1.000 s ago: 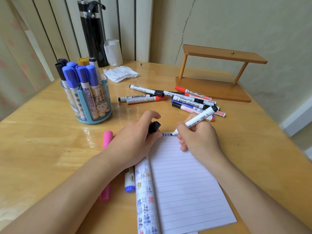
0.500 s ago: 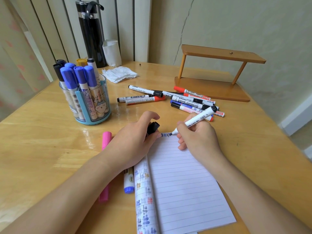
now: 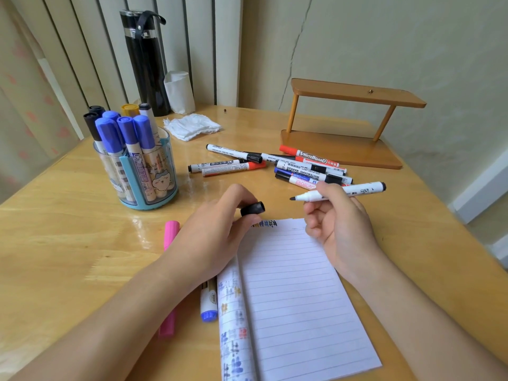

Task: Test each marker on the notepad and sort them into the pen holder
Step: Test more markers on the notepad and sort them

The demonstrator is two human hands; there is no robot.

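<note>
the uncapped marker (image 3: 341, 192) is gripped in the right hand (image 3: 339, 224), lifted clear just above the top edge of the notepad (image 3: 297, 292), tip pointing left. the left hand (image 3: 211, 237) pinches its black cap (image 3: 253, 209) over the notepad's top left corner, beside fresh scribbles. testing looks done; next, tip and cap must line up, then the marker goes to the pen holder (image 3: 137, 174), far left of the notepad.

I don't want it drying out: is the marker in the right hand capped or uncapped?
Uncapped. The marker in the right hand shows its bare black tip, and the left hand holds the black cap apart from it.
</note>
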